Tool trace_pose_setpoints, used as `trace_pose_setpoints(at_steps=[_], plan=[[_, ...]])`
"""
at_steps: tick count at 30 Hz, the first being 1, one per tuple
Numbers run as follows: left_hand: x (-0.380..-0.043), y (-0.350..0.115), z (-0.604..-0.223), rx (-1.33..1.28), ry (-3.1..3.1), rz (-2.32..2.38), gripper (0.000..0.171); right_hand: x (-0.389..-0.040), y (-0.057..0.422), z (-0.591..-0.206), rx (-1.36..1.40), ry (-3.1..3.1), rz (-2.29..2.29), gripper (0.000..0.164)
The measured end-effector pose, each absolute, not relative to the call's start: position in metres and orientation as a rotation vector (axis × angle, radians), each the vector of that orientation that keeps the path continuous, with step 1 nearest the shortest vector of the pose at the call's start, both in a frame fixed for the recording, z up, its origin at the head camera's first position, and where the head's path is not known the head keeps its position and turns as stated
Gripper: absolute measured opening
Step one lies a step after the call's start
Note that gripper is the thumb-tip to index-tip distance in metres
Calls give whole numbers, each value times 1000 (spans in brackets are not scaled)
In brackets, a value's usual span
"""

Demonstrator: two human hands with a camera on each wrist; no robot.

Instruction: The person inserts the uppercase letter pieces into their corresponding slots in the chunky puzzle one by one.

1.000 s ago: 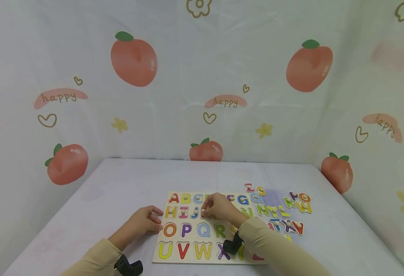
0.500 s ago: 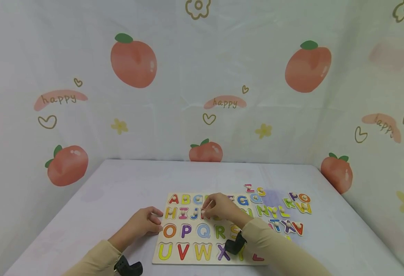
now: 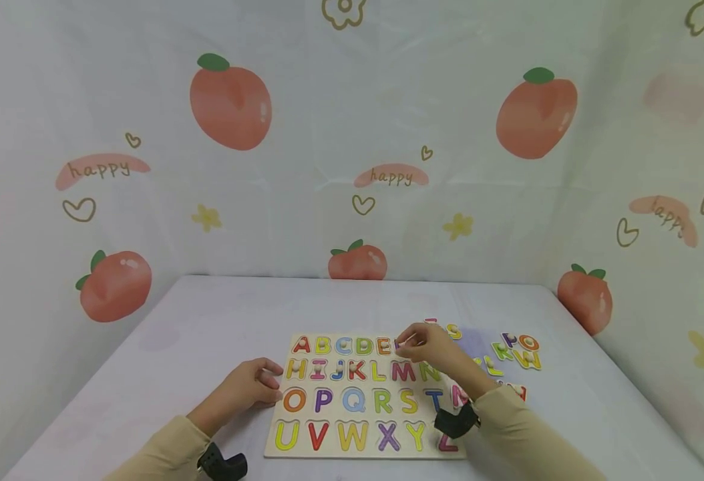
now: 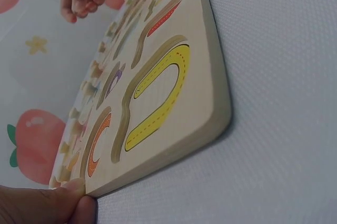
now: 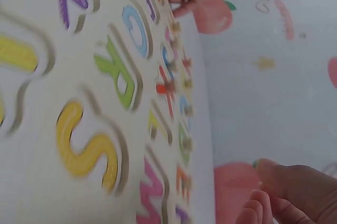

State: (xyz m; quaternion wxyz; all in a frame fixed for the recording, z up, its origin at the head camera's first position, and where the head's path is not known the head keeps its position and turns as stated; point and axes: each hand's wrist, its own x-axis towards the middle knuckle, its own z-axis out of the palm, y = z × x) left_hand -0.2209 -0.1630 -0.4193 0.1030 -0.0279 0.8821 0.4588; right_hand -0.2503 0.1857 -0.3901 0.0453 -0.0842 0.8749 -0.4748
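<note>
A wooden alphabet puzzle board (image 3: pixel 364 385) lies on the table, with knobbed letters in its upper rows and bare letter recesses below. My left hand (image 3: pixel 246 387) rests against the board's left edge. In the left wrist view its thumb (image 4: pixel 47 203) touches the edge near the O recess. My right hand (image 3: pixel 433 349) hovers over the board's upper right, close to the F, fingers loosely bent. Nothing shows between those fingertips (image 5: pixel 266 174) in the right wrist view. The red K piece (image 3: pixel 357 370) sits in the second row, beside the L recess (image 3: pixel 379 371).
Loose letter pieces lie right of the board, among them S (image 3: pixel 453 331), P (image 3: pixel 509 340), O (image 3: pixel 529 343), W (image 3: pixel 528 359) and L (image 3: pixel 493 366). My right forearm (image 3: pixel 526 434) covers part of that group. A printed cloth (image 3: pixel 304 200) hangs behind the table.
My right hand has let go of the K, now in its recess, and has moved right toward the F. D and E have come into view. My left hand has stayed in place.
</note>
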Motion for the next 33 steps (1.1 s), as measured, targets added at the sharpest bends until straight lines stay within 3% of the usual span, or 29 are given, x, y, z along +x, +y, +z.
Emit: trace_pose_setpoints(at_steps=[18,33], plan=[[-221,-163,-419,-78,2597,1359,42,-229,306,-396,38,2769,-1416,40],[-221,-163,-419,-83,2604,1347,42,-232,346,-420,115,2796,-1274,37]])
